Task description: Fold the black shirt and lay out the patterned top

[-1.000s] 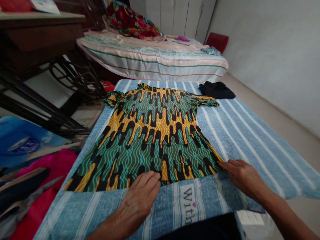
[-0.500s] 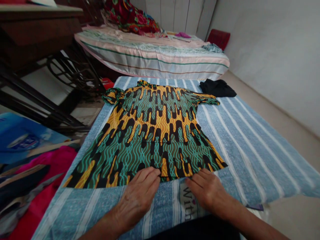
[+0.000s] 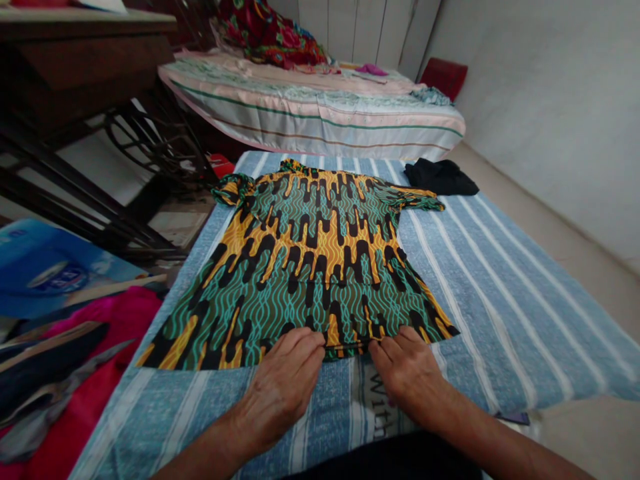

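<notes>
A short-sleeved patterned top (image 3: 320,247) in black, orange and green lies spread out flat, its collar at the far end and its hem towards me. My left hand (image 3: 287,377) grips the hem near its middle, fingers curled over the edge. Farther right along the same hem, my right hand (image 3: 407,370) has its fingers closed on the cloth. Between both hands the edge is slightly raised, and a strip of a lower layer shows beneath it. My fingertips are partly hidden by the backs of my hands.
Beneath the top is a blue and white striped sheet (image 3: 500,300). A folded black cloth (image 3: 440,177) lies at the far right. Clothes (image 3: 100,360) and a blue package (image 3: 60,270) are on the left, near a treadle table (image 3: 95,60). A bed (image 3: 320,120) stands behind.
Between my hands the hem has been gathered and turned up a little, exposing the layer below. My right hand's fingers have curled further onto the cloth. The view has shifted slightly.
</notes>
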### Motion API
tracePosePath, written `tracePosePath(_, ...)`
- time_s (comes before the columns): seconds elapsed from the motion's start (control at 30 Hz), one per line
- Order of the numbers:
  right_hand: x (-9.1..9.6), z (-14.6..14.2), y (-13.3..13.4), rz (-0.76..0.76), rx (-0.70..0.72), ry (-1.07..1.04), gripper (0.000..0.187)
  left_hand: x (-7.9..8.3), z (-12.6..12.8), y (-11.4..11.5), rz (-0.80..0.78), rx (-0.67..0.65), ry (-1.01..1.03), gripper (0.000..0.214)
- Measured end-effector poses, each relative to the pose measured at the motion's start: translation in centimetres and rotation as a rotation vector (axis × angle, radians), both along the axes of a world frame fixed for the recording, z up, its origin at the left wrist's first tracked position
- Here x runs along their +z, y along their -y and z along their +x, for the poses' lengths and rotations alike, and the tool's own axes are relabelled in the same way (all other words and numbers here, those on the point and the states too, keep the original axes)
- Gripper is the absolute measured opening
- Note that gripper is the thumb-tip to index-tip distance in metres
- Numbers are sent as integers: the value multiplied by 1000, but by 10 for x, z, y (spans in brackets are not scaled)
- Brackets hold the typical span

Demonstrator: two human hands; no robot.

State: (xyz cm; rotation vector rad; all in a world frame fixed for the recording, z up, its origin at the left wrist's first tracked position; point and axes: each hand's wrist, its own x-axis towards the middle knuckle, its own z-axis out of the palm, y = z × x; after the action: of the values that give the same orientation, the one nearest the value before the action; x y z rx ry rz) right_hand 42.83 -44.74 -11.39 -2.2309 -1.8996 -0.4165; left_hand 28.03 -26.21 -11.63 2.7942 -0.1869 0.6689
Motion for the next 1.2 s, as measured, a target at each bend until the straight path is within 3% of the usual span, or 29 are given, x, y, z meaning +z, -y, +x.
tracePosePath(0.2,4,5,6,-22,-107,27,15,4,2,0,-37,14,5,23)
tracePosePath(0.4,3,-4,21,-55,-15,57,19,-3,-4,3,83,-23,-43,24)
tracePosePath(0.6,8,-3,23,-23,-19,14,21,-3,-5,3,155,-55,-59,27)
tracePosePath(0.8,5,4,22,10,41,-41,21,-4,-4,3,98,-15,-57,23)
tracePosePath(0.93,2,12,23,-27,75,-169,13,-3,-4,3,62,-13,-30,19)
tracePosePath(1.07,4,20,20,-46,24,-146,15,-3,-5,3,40,-20,-22,20)
tracePosePath(1.2,11,27,16,-133,62,-205,18,-4,-7,2,54,-44,-8,22)
